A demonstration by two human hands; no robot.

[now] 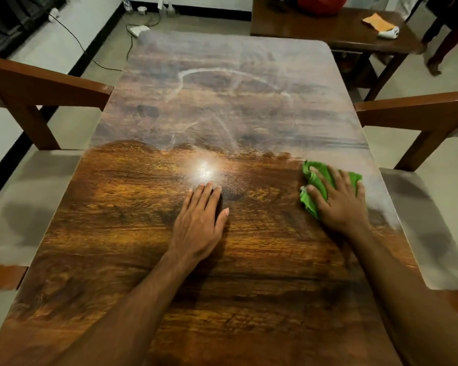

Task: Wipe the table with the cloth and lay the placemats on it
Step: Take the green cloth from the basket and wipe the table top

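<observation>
Biggest risk I can see: the green cloth [307, 203] is bunched up under the right hand [339, 204], which presses it flat-fingered near the right edge of the bench [117, 233]. Wadded like that, it'll probably smear more than it lifts. It could also shove dust onto the right chair's seat [418, 207]. The left hand [198, 220] lies relaxed, palm down, holding nothing, so a fresh print there seems likely.

The near half shines warm brown with a lamp glare [204, 170]. The far half [222, 114] is grey and hazy with swirly streaks, so mats laid there now would trap grit. I can't spot any placemats. Beyond are a pale tiled floor, a cable [72, 35] and a side table [315, 30].
</observation>
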